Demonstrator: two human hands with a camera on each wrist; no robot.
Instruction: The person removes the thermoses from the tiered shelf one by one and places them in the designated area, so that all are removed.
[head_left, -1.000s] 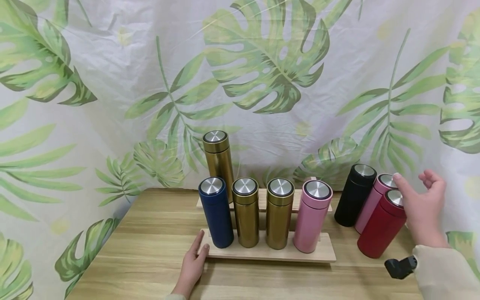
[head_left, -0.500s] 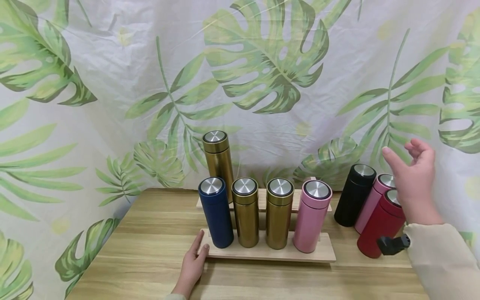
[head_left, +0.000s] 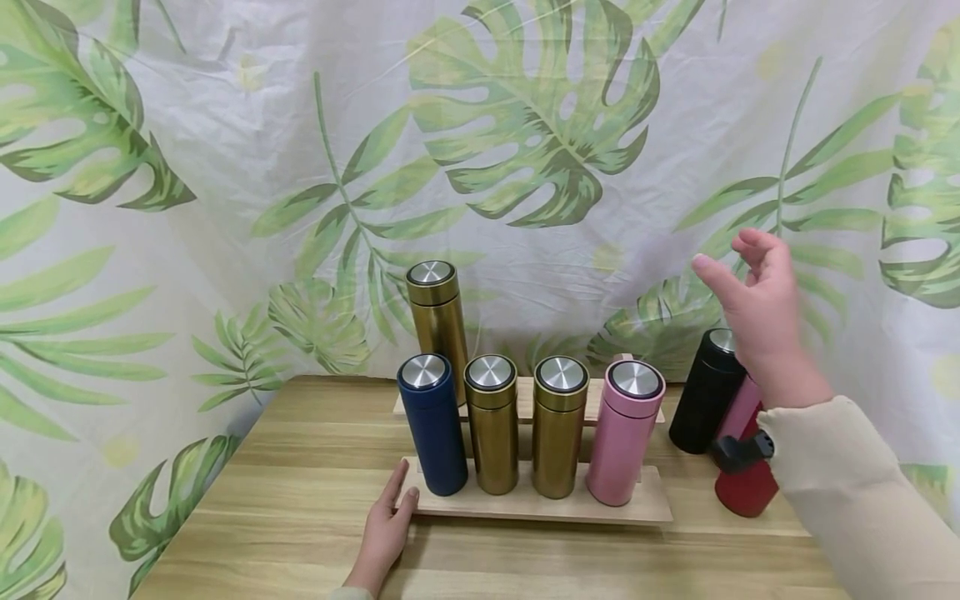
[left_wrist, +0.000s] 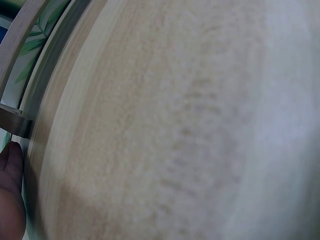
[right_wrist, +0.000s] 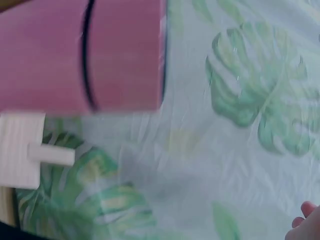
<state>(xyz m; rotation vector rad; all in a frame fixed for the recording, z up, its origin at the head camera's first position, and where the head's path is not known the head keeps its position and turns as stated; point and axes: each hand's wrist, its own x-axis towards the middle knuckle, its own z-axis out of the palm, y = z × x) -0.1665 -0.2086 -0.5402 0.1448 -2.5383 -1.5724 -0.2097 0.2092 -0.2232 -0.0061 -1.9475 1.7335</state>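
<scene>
My left hand (head_left: pixel 386 527) touches the left end of a two-tier wooden rack (head_left: pixel 652 504), its fingers straight along the front board. On that board stand a blue thermos flask (head_left: pixel 437 442), two gold flasks and a pink flask (head_left: pixel 621 454). Another gold flask (head_left: pixel 439 329) is upright on the rear tier. Raised over the table's right side, my right hand (head_left: pixel 761 308) is loosely bent and holds nothing. Behind its wrist are a black flask (head_left: pixel 699 400), a second pink flask (head_left: pixel 742 408) and a red flask (head_left: pixel 746 492), both partly hidden. The right wrist view shows a pink flask (right_wrist: pixel 125 55) close up.
The rack stands on a wood-grain table (head_left: pixel 285 500) whose left edge slopes toward the front. A leaf-printed cloth (head_left: pixel 525 250) hangs right behind it. Beneath the right wrist hangs a small black camera mount (head_left: pixel 738 452), overlapping the red flask in the head view.
My right hand has risen from beside the red flask's lid and moved left, now covering part of the right-hand flasks. My left hand and the rack stay put.
</scene>
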